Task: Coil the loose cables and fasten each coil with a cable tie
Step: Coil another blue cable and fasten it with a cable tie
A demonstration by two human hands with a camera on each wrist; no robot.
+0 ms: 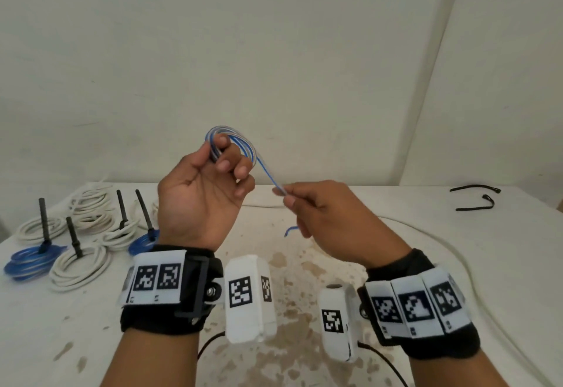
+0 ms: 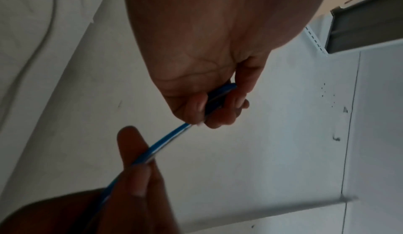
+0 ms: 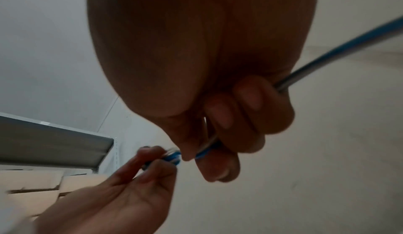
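Nearest the camera, two hands are working above a stained white table point(image 1: 304, 295).

Right hand point(image 1: 329, 216): fingers curled, thumb and forefinger pinching the free run of a blue-and-clear cable point(image 1: 271, 177); a short blue tail point(image 1: 291, 229) is hanging out below the palm. The right wrist view is showing the cable passing through the closed fingers point(image 3: 250, 103).

Left hand point(image 1: 207, 188): palm toward the camera, fingers curled and gripping a small coil point(image 1: 231, 142) of that same cable, raised above the table. The straight run is spanning between the two hands.

Left side of the table: finished coils point(image 1: 79, 267), white and blue, each standing with a black cable tie point(image 1: 73, 235) sticking up. Roughly seven are showing; the exact count is unclear where the hand is covering them.

Far right corner: two spare ties point(image 1: 475, 203) lying loose.

Right of the hands: a white cable point(image 1: 451, 252) trailing uncoiled across the table.

Progress, as judged: most bundles appear done; the blue coil in hand is nearly wound, still needing its tie, with the white cable left.
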